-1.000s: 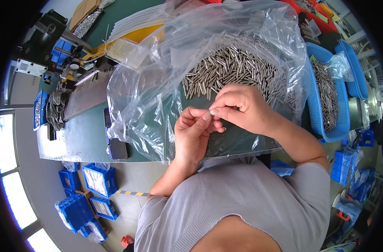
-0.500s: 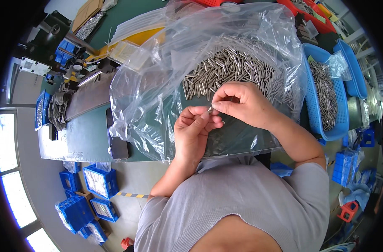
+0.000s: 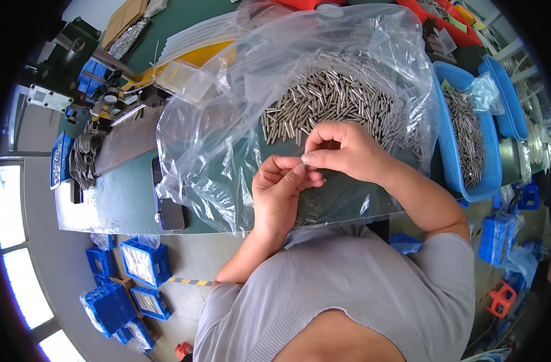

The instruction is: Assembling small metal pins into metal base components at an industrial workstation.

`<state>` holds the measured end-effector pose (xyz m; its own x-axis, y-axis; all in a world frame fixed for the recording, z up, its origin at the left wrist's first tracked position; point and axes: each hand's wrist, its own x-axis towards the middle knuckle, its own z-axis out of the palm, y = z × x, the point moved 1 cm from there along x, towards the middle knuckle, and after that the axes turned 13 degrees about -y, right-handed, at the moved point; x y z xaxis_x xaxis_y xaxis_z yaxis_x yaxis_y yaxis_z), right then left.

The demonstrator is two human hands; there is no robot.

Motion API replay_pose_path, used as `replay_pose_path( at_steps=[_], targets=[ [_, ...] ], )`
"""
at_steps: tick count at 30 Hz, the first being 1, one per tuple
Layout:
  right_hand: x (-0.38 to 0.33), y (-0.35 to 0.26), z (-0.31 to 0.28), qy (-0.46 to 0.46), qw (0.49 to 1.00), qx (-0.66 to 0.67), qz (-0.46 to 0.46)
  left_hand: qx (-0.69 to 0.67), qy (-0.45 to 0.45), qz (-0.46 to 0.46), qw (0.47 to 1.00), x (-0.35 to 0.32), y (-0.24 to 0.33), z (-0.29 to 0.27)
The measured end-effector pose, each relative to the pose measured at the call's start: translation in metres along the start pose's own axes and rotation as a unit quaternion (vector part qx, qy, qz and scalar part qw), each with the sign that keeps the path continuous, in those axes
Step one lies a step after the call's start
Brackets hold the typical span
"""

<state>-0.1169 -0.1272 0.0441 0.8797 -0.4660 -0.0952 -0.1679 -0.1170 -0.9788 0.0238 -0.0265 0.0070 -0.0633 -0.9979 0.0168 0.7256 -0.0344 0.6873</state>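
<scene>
My left hand (image 3: 278,188) and my right hand (image 3: 351,152) meet fingertip to fingertip just above the near side of the bench. Between their pinched thumbs and forefingers is a small shiny metal piece (image 3: 304,161), mostly covered by the fingers, so its full shape is hidden. Right behind the hands lies a wide pile of short metal pins (image 3: 324,99), pointed at one end. The pile rests on a clear plastic sheet (image 3: 227,151), which also folds over its far and right sides.
To the right stands a blue basket (image 3: 491,163) full of similar pins, with another blue basket (image 3: 509,114) beyond it. A black phone (image 3: 168,214) lies at the front left. Farther left are a dark machine fixture (image 3: 76,45) and a small blue bin (image 3: 62,158).
The fingertips of both hands have drawn closer around the small metal piece, and less of it shows now. The pile and sheet look the same.
</scene>
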Motion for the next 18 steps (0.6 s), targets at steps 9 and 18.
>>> replay_pose_path(
  at_steps=[9,18],
  targets=[
    [0.005,0.007,-0.036,0.040,0.931,0.361,-0.045,-0.021,0.009,0.000,1.000,-0.001,0.001,-0.002],
    [0.005,0.015,-0.017,0.055,0.911,-0.405,-0.049,-0.036,0.021,-0.002,0.999,0.000,0.004,0.001]
  ],
)
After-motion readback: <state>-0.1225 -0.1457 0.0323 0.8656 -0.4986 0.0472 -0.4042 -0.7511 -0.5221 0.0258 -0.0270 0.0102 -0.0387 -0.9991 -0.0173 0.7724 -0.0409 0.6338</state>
